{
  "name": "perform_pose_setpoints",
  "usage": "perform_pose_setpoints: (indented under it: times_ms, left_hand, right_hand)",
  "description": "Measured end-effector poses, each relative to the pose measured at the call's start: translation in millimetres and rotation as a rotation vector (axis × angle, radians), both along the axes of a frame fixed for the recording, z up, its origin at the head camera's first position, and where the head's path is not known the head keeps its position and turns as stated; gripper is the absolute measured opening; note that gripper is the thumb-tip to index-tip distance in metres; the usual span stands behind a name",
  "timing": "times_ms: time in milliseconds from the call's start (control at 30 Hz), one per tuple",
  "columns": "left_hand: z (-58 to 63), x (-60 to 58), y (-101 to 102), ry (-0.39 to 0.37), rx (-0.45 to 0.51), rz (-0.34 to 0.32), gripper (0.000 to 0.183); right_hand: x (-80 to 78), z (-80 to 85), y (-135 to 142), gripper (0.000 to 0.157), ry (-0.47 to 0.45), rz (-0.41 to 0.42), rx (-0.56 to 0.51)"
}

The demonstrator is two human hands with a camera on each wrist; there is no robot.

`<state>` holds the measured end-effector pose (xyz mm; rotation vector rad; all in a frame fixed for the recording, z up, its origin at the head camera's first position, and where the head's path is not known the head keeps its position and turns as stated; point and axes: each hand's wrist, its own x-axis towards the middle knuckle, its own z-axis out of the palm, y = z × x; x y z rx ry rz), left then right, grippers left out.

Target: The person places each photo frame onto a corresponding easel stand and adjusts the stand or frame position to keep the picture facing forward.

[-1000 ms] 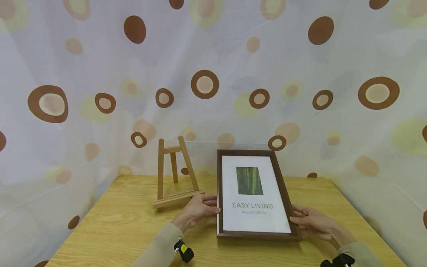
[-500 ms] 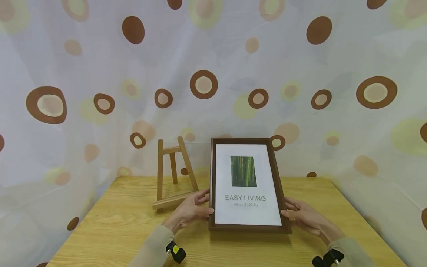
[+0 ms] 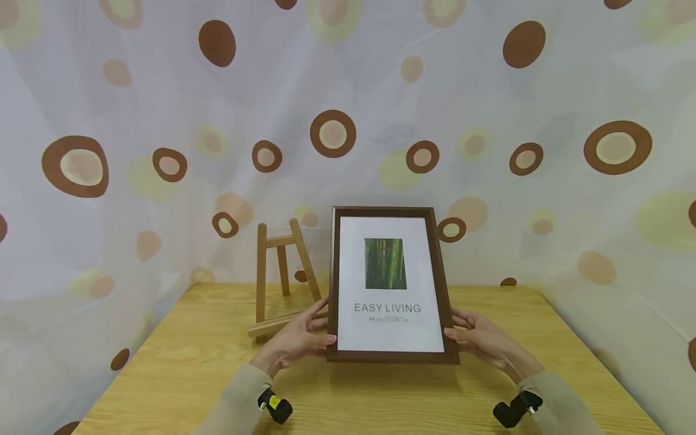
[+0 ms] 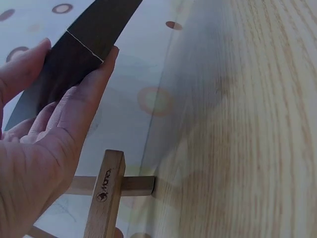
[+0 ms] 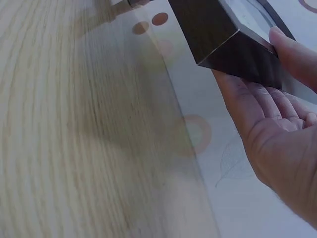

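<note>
A dark brown picture frame [image 3: 389, 329] with a white insert lettered "EASY LIVING" and a small green forest picture is held up, tilted back, over the table. My left hand [image 3: 296, 337] grips its left side near the bottom corner, thumb on the front edge. At the opposite side my right hand [image 3: 486, 339] holds the frame the same way, thumb in front and fingers behind. In the right wrist view the frame's corner [image 5: 223, 52] hangs above the wood. A small wooden easel [image 3: 261, 272] stands just left of the frame, its ledge partly hidden by my left hand.
The wooden table [image 3: 174, 362] runs back to a wall sheet [image 3: 370, 78] printed with brown and beige dots. Each wrist carries a small black camera, such as the left camera [image 3: 275, 406].
Both hands have raised the picture frame off the table, moved it left toward the easel and tipped it more upright. The easel has stayed in place.
</note>
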<state>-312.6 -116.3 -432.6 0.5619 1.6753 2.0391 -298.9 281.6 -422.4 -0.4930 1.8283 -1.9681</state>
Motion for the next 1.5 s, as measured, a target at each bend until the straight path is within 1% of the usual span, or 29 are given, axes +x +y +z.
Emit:
perform_pose_setpoints:
  times_ms: [67,200,333,433,533,733,833,1067,1200,1367,1500]
  left_hand:
    - [0.6,-0.2,-2.5,0.012,-0.028,0.017,0.084]
    - [1.7,1.2,-8.4,0.037,-0.095,0.048,0.083]
    - [2.6,1.8,-14.6,0.061,-0.123,0.069,0.081]
    - [2.6,2.2,-19.8,0.064,-0.125,0.077,0.080]
    - [3.1,3.7,-25.4,0.054,-0.132,0.080,0.082]
    - [8.5,3.3,-34.3,0.052,-0.120,0.090,0.082]
    - [10.8,1.9,-38.6,0.058,-0.125,0.100,0.082]
    - [12.8,-1.2,-48.6,0.097,-0.175,0.199,0.082]
    - [13.6,-1.6,-53.4,0.120,-0.197,0.246,0.081]
    - [12.6,-0.8,-62.6,0.128,-0.223,0.290,0.081]
    - [13.4,0.6,-69.9,0.140,-0.244,0.329,0.080]
  right_hand:
    - [-2.1,1.0,-2.3,0.077,0.005,-0.018,0.017]
    - [-5.7,1.3,-6.8,0.076,0.023,-0.011,0.057]
    - [-6.8,2.7,-12.7,0.076,0.026,-0.011,0.063]
    - [-7.3,3.7,-18.7,0.076,0.028,-0.024,0.073]
    - [-7.5,4.5,-25.3,0.078,0.031,-0.036,0.110]
    - [-11.1,10.2,-37.9,0.079,0.015,-0.060,0.120]
    - [-13.8,13.6,-43.5,0.079,0.026,-0.084,0.143]
    - [-24.1,15.6,-57.9,0.078,0.089,-0.140,0.176]
    - [-27.2,17.3,-66.2,0.076,0.108,-0.172,0.189]
    - [-30.0,19.2,-78.9,0.074,0.130,-0.176,0.161]
    - [-33.0,21.2,-86.9,0.075,0.138,-0.190,0.185]
